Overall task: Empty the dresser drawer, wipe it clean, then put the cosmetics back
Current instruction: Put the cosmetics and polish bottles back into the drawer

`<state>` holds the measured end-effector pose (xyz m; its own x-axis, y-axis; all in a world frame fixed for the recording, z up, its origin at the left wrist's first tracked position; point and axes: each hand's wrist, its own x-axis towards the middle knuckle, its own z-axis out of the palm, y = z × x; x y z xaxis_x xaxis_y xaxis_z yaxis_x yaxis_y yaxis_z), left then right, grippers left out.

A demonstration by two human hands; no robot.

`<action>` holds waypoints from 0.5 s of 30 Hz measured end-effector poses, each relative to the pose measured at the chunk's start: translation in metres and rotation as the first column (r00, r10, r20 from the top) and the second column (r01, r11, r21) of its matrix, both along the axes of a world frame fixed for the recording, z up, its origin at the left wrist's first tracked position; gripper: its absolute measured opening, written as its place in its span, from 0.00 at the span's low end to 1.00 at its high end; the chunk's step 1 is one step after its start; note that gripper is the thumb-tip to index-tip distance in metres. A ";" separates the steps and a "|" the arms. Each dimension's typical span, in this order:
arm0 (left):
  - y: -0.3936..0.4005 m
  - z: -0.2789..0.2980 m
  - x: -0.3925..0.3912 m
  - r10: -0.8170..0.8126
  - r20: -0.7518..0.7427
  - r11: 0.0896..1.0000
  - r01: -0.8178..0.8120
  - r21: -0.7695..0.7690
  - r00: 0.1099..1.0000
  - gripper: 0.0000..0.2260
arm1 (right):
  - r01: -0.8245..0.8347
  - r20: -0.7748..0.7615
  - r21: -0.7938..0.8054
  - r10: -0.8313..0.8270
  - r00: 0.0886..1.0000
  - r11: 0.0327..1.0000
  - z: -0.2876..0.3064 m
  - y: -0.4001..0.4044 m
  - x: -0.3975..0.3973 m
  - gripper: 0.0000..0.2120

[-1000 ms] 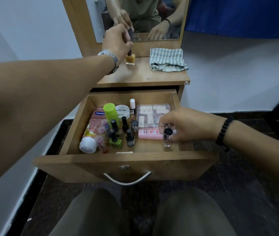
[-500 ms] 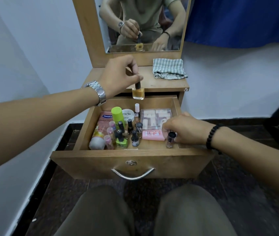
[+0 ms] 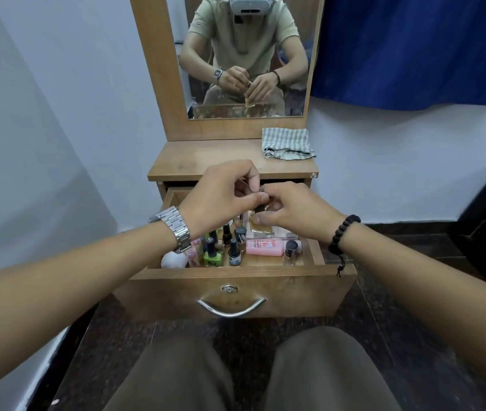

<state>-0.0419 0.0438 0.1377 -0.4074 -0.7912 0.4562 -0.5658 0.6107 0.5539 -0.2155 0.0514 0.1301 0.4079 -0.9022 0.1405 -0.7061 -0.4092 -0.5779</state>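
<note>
Holding a small yellow bottle (image 3: 261,223) w/ both hands, the person has it up over the open drawer (image 3: 235,292), near the back. The bottle stands up straight, cap on top. The left hand (image 3: 224,192) is up at the cap; its fingers (image 3: 255,182) and thumb are curled in tight, looks like a pinch on the cap, but the cap is mostly hidden. The right hand (image 3: 292,212) is lower & wraps the glass part, fingers bent round it. Both hands touch each other, so neither is nearer. The dresser top (image 3: 206,161) is just behind the bottle, w/ a checked cloth (image 3: 287,143) on its right side. I think the bottle goes there next, away from the body. Lots of stuff is left in the drawer: a green bottle (image 3: 213,256), a pink tube (image 3: 265,247), more. Emptying has hardly begun.
</note>
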 end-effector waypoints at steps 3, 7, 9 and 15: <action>0.010 -0.002 0.002 -0.002 -0.040 1.000 0.003 0.023 0.999 0.08 | -0.010 0.006 -0.023 0.010 1.000 1.000 0.001 0.008 0.003 0.09; 0.021 -0.003 0.010 0.021 -0.053 0.999 -0.019 0.030 0.998 0.04 | 0.017 -0.018 -0.051 -0.018 1.000 0.999 0.000 0.011 0.005 0.07; 0.025 -0.008 0.021 0.052 -0.032 0.997 -0.050 0.058 0.998 0.03 | 0.033 -0.034 -0.042 -0.035 0.999 0.999 -0.004 0.010 0.004 0.08; 0.029 -0.045 0.071 0.105 0.220 0.993 -0.115 0.033 0.970 0.02 | 0.068 -0.102 -0.025 -0.070 0.992 0.997 -0.024 0.004 0.002 0.05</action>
